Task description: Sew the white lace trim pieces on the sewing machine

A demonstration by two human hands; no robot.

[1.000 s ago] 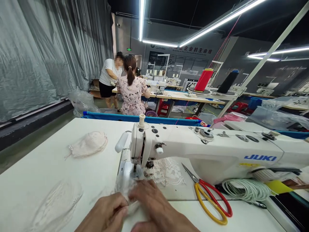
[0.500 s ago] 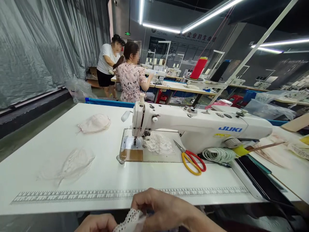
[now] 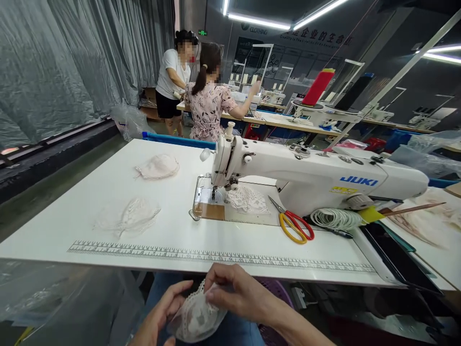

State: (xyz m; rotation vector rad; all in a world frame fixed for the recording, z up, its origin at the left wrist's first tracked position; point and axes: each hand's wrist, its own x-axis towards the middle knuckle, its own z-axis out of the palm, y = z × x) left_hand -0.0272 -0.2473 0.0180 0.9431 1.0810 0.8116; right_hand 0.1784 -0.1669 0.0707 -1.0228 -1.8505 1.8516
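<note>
A white lace piece with a sheer, cup-like mesh part (image 3: 201, 317) is between my hands, over my lap and just below the table's front edge. My right hand (image 3: 239, 295) pinches its upper lace edge between thumb and fingers. At the piece's left side, my left hand (image 3: 162, 310) curves loosely around it, fingers and thumb somewhat apart. Beyond my hands stands a white sewing machine (image 3: 306, 170). Another lace piece (image 3: 248, 199) lies on its bed, right of the needle. Scissors with red and yellow handles (image 3: 295, 226) lie beside that piece.
Two pale sheer cups (image 3: 158, 167) (image 3: 139, 214) lie on the white table (image 3: 90, 192) at left. A printed ruler (image 3: 216, 255) runs along its front edge. A coil of pale cord (image 3: 334, 218) sits below the machine arm. Two people work at a table behind.
The view has shifted, showing more of my lap. The lace piece is now more spread and visible between my hands. My left fingers have loosened from their tighter grip.
</note>
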